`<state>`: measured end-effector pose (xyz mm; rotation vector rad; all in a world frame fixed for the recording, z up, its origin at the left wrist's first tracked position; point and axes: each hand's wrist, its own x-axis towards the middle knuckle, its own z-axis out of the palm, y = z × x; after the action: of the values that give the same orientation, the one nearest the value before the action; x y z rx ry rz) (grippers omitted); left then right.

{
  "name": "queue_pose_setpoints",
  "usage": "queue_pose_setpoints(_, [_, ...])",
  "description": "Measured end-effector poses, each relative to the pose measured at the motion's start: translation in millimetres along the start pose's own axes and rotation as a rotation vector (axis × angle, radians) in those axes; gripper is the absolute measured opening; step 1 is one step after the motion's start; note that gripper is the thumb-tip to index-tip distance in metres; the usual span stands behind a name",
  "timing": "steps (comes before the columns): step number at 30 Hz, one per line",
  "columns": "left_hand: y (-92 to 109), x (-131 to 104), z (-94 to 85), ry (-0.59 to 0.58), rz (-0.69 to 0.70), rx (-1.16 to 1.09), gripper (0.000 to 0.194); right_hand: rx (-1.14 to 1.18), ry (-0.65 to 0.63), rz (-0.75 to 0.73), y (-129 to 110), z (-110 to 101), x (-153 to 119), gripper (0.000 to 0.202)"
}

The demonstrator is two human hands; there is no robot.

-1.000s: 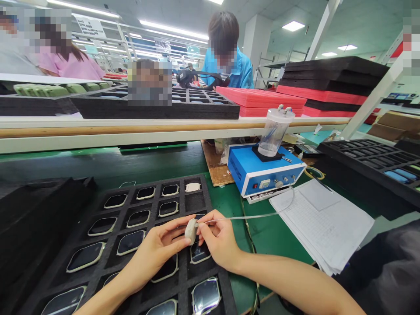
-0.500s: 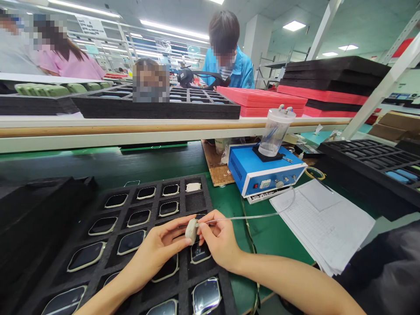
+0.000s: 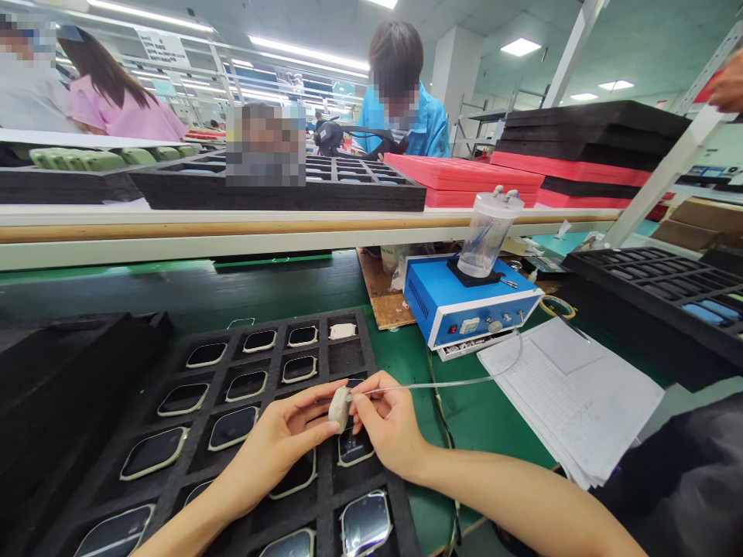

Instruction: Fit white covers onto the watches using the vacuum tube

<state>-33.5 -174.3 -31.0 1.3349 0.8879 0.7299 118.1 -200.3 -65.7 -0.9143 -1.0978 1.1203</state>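
My left hand [image 3: 290, 429] grips a small cream watch case [image 3: 339, 410] by its edges, its side turned toward my right hand. Close against the case, my right hand [image 3: 386, 422] pinches the end of a thin clear tube [image 3: 453, 383]. The tube curves right to a blue machine [image 3: 473, 298] with a clear cylinder [image 3: 486, 236] on top. Both hands are above a black foam tray [image 3: 363, 340], whose compartments hold several watches with dark screens, such as one watch [image 3: 365, 522] near the front. My fingertips partly hide the tube's end.
Papers [image 3: 572, 394] lie right of the machine. A shelf [image 3: 290, 232] crosses behind, bearing black trays and red foam [image 3: 464, 174]. Another black tray [image 3: 667, 278] stands at the right. Several people are beyond the shelf; a person's hand [image 3: 725, 85] shows at the upper right edge.
A person's hand has appeared at the upper right edge. My hands, the watch case and the tube show almost no movement.
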Motion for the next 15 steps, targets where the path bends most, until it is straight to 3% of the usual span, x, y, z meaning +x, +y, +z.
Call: queue_pose_setpoints(15, [-0.6, 0.5, 0.1, 0.005, -0.001, -0.013, 0.041, -0.003, 0.0, 0.002, -0.3, 0.1, -1.0, 0.014])
